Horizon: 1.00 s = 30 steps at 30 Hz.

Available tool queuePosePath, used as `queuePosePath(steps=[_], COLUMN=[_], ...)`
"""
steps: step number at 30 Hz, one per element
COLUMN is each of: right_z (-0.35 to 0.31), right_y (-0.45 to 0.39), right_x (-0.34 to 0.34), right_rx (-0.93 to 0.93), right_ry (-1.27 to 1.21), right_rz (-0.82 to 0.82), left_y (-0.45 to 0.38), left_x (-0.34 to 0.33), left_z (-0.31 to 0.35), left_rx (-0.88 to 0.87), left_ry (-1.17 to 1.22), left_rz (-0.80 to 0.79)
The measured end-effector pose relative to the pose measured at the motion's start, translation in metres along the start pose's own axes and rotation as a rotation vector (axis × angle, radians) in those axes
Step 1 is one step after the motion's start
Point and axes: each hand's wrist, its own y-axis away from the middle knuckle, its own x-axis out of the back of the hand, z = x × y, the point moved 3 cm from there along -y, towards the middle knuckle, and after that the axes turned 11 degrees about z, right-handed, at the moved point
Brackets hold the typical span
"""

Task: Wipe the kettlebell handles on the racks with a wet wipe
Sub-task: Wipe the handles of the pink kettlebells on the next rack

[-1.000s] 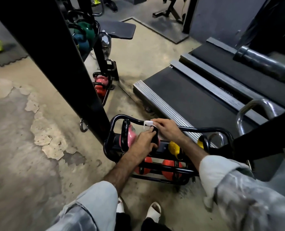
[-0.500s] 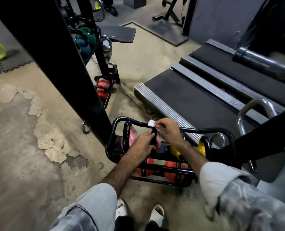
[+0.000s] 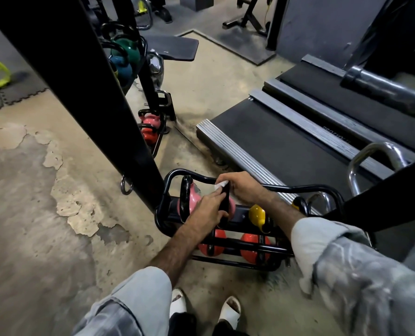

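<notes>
On patchy concrete floor (image 3: 56, 238) beside a treadmill (image 3: 274, 146), my right hand (image 3: 244, 186) pinched the wet wipe (image 3: 221, 185) against the kettlebell handle (image 3: 224, 202); my left hand (image 3: 207, 210) gripped it.

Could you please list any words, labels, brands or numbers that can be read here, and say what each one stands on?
None can be read with confidence.
Treadmill side rail: a short line of pale lettering, upside down to the camera and too blurred to read.
Kettlebells and rack: no visible text.

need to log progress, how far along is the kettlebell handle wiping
Done: nothing shows which handles are already clean. In hand: the right hand presses the wet wipe on a pink kettlebell handle while the left hand steadies it. Left, apparently: the yellow kettlebell and red kettlebells below.
</notes>
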Motion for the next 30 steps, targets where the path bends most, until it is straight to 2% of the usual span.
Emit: queuePosePath(steps=[3, 5, 7, 10, 12, 15, 19, 22, 25, 30], right_z=[0.004, 0.002, -0.005, -0.014, -0.015, -0.016, -0.018, -0.021, -0.020, -0.008], right_y=[-0.008, -0.004, 0.010, 0.036, 0.047, 0.046, 0.043, 0.041, 0.044, 0.053], right_x=[-0.003, -0.005, -0.007, -0.013, -0.022, -0.025, -0.029, -0.038, -0.040, -0.027], right_rx=[-0.158, -0.221, -0.320, -0.608, -0.817, -1.049, -1.262, -1.334, -1.290, -1.020], right_ry=[0.039, -0.007, -0.113, -0.357, -0.596, -0.967, -1.205, -1.353, -1.367, -1.000], right_rz=[-0.059, -0.009, 0.153, 0.456, 0.545, 0.483, 0.262, 0.239, 0.286, 0.445], left_y=[0.000, 0.001, 0.001, 0.000, 0.000, -0.002, -0.002, -0.002, -0.002, -0.002], left_x=[-0.001, -0.001, -0.001, -0.002, -0.003, -0.003, -0.002, -0.002, -0.003, -0.005], left_z=[-0.001, -0.001, -0.001, -0.004, -0.006, -0.009, -0.008, -0.006, -0.005, -0.005], left_rx=[0.014, 0.006, 0.011, 0.038, 0.055, 0.065, 0.069, 0.061, 0.048, 0.039], left_ry=[-0.010, -0.008, 0.000, 0.034, 0.057, 0.075, 0.068, 0.079, 0.052, 0.045], left_rz=[0.001, 0.011, 0.025, 0.046, 0.050, 0.044, 0.033, 0.026, 0.022, 0.022])
